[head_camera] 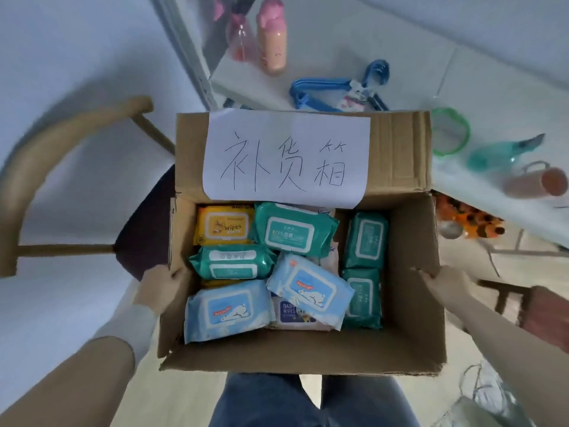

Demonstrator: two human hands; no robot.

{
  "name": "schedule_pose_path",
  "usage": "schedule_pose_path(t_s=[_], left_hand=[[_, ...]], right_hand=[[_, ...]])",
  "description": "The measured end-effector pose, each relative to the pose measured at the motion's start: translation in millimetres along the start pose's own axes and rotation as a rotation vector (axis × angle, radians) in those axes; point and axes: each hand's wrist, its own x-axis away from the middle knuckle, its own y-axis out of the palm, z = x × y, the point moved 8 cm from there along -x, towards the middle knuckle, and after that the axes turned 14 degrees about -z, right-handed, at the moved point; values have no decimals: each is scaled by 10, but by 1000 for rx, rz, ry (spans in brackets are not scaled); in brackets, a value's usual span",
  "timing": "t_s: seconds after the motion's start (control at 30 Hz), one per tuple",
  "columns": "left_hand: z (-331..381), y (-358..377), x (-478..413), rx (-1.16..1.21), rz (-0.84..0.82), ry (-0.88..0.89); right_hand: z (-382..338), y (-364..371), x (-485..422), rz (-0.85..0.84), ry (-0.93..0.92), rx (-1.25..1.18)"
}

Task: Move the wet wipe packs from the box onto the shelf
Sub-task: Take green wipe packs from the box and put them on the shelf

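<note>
A person looks down into an open cardboard box point(406, 241) held above their blue jeans point(308, 402). The left hand point(160, 288) grips the box's left wall and the right hand point(443, 283) grips its right wall, thumbs hooked over the rim. A white paper sign point(286, 155) on the far flap bears handwritten Chinese characters, "补货箱". All the wet wipe packs lie jumbled inside the box: a yellow pack point(224, 226) printed "WIPES", a teal pack point(292, 234) marked "75%", a light blue pack point(311, 291) with a polar bear, and under it a pack reading "BABY WIPES" point(289, 312). Beyond the box, a white shelf point(323, 57) holds a pink bottle point(272, 35) and blue hangers point(332, 87).
</note>
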Motion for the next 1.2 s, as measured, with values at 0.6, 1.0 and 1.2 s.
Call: schedule_pose_path(t_s=[0.6,1.0,1.2], left_hand=[[3908,1980,1096,-653,-40,411],[6683,4234,1675,-1144,-202,838],[7666,5238,1991,-1312,-299,973]], right_hand=[[4222,490,992,73,425,-683],[5721,945,1711,85,867,-1093],[5892,1157,1857,50,1033,-1261]])
